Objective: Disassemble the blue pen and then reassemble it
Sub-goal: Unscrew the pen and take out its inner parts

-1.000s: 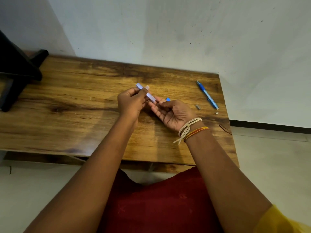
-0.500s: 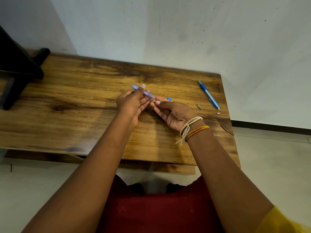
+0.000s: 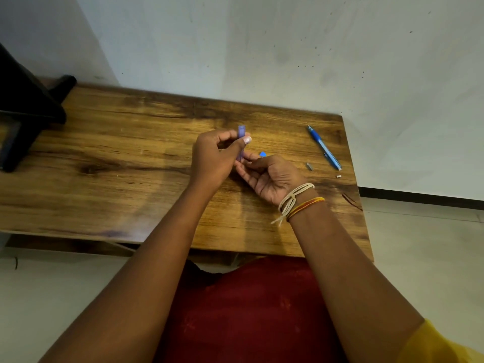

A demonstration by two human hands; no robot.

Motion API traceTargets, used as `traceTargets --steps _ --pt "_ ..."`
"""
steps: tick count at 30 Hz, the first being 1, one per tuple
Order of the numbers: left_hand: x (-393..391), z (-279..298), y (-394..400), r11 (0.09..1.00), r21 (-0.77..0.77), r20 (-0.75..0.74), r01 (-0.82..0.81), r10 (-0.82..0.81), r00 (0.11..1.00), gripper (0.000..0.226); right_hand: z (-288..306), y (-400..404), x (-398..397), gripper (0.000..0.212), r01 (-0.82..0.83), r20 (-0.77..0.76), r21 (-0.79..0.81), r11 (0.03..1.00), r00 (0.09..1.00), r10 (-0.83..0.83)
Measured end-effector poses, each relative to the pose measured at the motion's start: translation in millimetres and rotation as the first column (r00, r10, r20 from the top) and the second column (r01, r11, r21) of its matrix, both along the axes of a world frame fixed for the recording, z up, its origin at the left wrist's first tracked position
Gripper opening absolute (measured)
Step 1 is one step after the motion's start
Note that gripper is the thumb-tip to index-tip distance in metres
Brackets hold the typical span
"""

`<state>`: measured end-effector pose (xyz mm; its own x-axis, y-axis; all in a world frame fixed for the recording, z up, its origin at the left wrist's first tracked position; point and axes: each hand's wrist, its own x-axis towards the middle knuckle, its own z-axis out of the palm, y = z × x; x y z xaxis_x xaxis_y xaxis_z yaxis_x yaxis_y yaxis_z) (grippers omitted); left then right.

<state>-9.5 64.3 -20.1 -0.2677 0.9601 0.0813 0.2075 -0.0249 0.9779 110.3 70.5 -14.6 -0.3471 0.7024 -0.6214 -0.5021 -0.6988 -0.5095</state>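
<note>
Pen barrel point(image 3: 241, 132), blue and see-through, stands almost upright, pinched in the left hand point(image 3: 213, 159) over the middle of the wooden table point(image 3: 117, 153). Right hand point(image 3: 269, 176) touches its low end with curled fingers. Another blue pen part point(image 3: 324, 148) lies near the table's right edge, with two tiny bits beside it.

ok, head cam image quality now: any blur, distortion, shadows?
Head view: the translucent blue barrel piece in the left hand is motion-smeared; the right hand is sharper; wide-angle bending bows the table edges; hands cast soft shadows; no harsh glare.
</note>
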Motion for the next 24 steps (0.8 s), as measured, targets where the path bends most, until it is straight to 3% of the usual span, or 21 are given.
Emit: traceTargets --steps 4,7,12,20,24 --pt "1 1 1 0.994 -0.052 0.168 -0.095 0.102 0.981 0.019 -2 0 -1 0.038 -0.011 0.009 0.010 1.000 1.000 0.011" --pt "-3 2 2 0.975 -0.137 0.311 -0.178 0.213 0.926 0.012 -3 1 0 0.025 -0.009 0.065 0.025 1.000 0.998 0.007" --pt "-5 1 3 0.950 -0.241 0.377 -0.197 0.279 0.883 0.014 -8 2 2 0.016 0.008 0.151 0.070 0.998 0.988 -0.018" --pt "-12 -1 4 0.892 -0.296 0.356 -0.342 0.436 0.827 0.023 -4 3 8 0.014 0.050 0.260 0.096 0.994 0.963 -0.073" --pt "-12 -4 3 0.886 -0.323 0.174 -0.334 0.402 0.899 0.014 -1 4 9 0.013 0.104 0.264 0.113 0.988 0.956 -0.131"
